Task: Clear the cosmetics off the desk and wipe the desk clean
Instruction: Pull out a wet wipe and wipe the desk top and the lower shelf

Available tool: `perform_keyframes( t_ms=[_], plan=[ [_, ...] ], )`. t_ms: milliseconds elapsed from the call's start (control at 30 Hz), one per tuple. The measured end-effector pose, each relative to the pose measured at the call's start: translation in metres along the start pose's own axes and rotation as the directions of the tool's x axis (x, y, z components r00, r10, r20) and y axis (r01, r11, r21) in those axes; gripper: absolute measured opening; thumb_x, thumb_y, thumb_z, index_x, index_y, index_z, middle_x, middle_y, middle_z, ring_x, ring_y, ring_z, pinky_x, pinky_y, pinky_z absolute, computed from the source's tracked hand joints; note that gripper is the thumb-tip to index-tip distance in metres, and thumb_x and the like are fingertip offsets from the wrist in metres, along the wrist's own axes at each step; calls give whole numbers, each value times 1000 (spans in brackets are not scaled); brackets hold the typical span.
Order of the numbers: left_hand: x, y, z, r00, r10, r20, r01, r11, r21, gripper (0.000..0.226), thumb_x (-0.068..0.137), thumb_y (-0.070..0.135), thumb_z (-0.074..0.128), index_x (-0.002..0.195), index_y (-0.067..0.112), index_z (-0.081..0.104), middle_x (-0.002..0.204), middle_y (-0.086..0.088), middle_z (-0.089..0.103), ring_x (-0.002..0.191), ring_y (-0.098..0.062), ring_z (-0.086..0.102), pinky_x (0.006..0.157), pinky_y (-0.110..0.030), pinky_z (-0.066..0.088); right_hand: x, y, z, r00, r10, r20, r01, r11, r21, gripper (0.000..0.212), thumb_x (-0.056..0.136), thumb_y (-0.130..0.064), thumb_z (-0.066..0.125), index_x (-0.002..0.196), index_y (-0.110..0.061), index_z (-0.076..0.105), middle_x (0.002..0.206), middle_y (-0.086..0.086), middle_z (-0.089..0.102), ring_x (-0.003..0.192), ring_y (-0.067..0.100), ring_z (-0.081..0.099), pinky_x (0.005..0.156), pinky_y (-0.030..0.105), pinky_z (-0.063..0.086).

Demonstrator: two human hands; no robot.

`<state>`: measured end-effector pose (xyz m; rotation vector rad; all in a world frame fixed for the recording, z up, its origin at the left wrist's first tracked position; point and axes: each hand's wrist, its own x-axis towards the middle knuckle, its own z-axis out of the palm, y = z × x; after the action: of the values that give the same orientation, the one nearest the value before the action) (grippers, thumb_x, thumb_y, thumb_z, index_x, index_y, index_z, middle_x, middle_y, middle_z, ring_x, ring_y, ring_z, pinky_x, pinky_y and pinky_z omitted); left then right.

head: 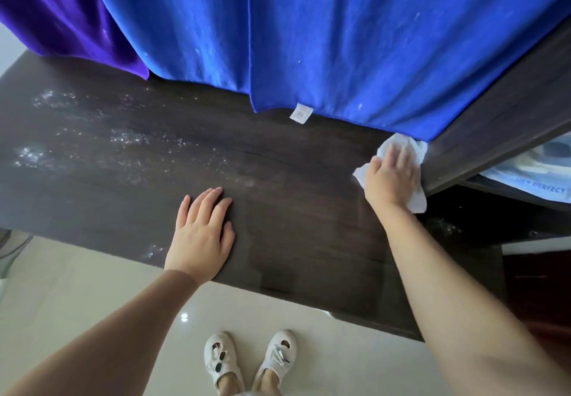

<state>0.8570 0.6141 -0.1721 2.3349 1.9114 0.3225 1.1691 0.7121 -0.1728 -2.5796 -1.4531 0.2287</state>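
Dark wood table (278, 164) fills view beneath blue cloths (309, 31) and purple cloth (61, 15) hanging along far edge. White powdery specks (129, 139) scattered over table's left half. I see left hand (200, 235) lying flat near front edge, fingers straight, grasping nothing. Right hand (391, 176) presses white wipe (414, 154) flat at table's far right corner, against upright panel. White shoes (250, 361) on pale floor below.
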Motion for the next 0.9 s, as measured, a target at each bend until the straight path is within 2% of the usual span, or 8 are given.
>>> perform_keyframes(
  t_ms=[133, 300, 400, 500, 567, 667, 767, 900],
  plan=[
    [0, 0, 1, 1000, 7, -12, -7, 1000, 0, 44, 87, 27, 33, 118, 3, 55, 130, -16, 52, 123, -26, 35, 110, -46, 19, -33, -91, 23, 941, -289, 173, 297, 955, -21, 57, 99, -37, 21, 148, -13, 7, 158, 12, -1, 146, 24, -4, 117, 50, -5],
    [0, -1, 2, 1000, 12, -23, -12, 1000, -16, 45, 86, 26, 33, 119, 3, 53, 131, -17, 51, 123, -26, 35, 111, -44, 15, -77, -127, 23, 269, -884, 382, 938, 330, 104, 51, 100, -38, 23, 148, -24, 11, 159, 0, 2, 146, 15, -2, 116, 42, -6],
    [0, 0, 3, 1000, 10, -16, -10, 1000, -14, 45, 87, 27, 32, 119, 4, 53, 132, -17, 51, 124, -27, 35, 111, -46, 17, -39, -78, 14, 501, -807, 312, 835, 546, 72, 51, 99, -38, 25, 147, -24, 17, 159, 1, 8, 146, 17, 3, 118, 44, 0],
    [-1, -1, 3, 1000, 6, -11, -7, 1000, -16, 45, 87, 27, 32, 119, 3, 53, 132, -17, 51, 124, -29, 38, 109, -52, 23, -14, -9, 0, 902, -401, 157, 405, 914, 6, 52, 98, -36, 27, 147, -18, 21, 158, 7, 11, 146, 24, 5, 118, 45, 5],
    [-1, -1, 3, 1000, 3, -8, -3, 1000, -15, 45, 86, 27, 32, 118, 4, 54, 131, -17, 52, 124, -28, 37, 109, -53, 26, -25, 10, -4, 987, -149, 54, 149, 989, -7, 52, 98, -35, 27, 146, -15, 22, 157, 12, 14, 145, 26, 7, 117, 48, 7],
    [0, -1, 4, 1000, 6, -19, -7, 999, -47, 45, 85, 26, 32, 120, 5, 53, 129, -15, 53, 123, -26, 37, 108, -53, 28, -60, -28, 9, 996, 0, 89, 4, 999, -51, 54, 99, -35, 22, 148, -15, 11, 158, 12, 5, 146, 24, 0, 117, 51, 0],
    [-1, -2, -1, 995, 6, -97, -26, 978, -208, 42, 85, 21, 33, 122, 7, 46, 128, -14, 54, 122, -22, 37, 110, -51, 25, -105, -107, 30, 945, -287, 156, 298, 953, -53, 56, 99, -37, 20, 148, -17, 4, 158, 9, -2, 146, 22, -5, 116, 48, -6],
    [-8, -40, -16, 990, -79, -116, 24, 909, -415, 41, 87, 21, 30, 123, 9, 45, 128, -12, 52, 122, -18, 35, 111, -47, 18, -161, -189, 46, 585, -727, 360, 781, 625, -6, 55, 100, -35, 20, 148, -24, -5, 158, 1, -11, 145, 17, -13, 115, 42, -13]
  ],
)
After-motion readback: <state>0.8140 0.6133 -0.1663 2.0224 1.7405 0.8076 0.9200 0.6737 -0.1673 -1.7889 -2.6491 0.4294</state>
